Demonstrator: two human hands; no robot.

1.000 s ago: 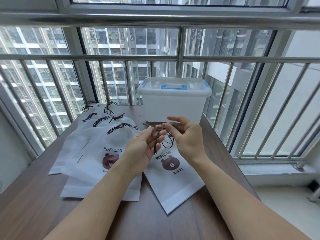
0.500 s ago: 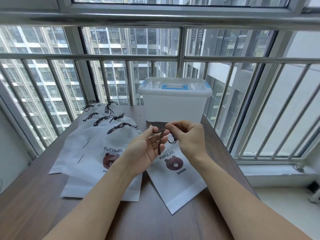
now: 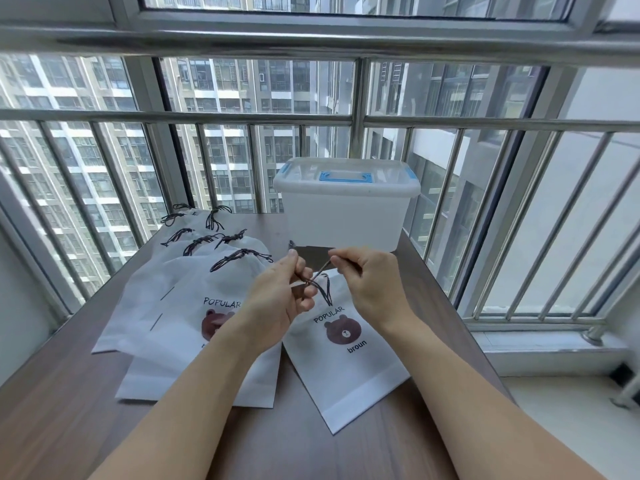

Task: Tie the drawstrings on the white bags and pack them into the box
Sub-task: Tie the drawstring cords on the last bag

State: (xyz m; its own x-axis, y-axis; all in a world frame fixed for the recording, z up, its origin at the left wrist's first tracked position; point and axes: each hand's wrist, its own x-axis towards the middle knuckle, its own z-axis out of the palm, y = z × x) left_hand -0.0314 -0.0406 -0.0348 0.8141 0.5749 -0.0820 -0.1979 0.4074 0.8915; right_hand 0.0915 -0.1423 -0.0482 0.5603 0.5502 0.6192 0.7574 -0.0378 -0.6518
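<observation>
Right, we're tying the drawstring (image 3: 320,284) on the near white bag (image 3: 346,355).
Bag's lying flat on the table (image 3: 69,410), long axis running toward us; cord sits at its far end, between both hands. Left hand (image 3: 280,299) and right hand (image 3: 372,282) are each pinching a strand, pulling apart. Box (image 3: 346,206) is just beyond, lid on.

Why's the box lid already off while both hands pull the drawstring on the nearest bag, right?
Not quite: in the head view the box has its lid on. The rest stands: left hand and right hand pinch the drawstring of the nearest bag.
</observation>
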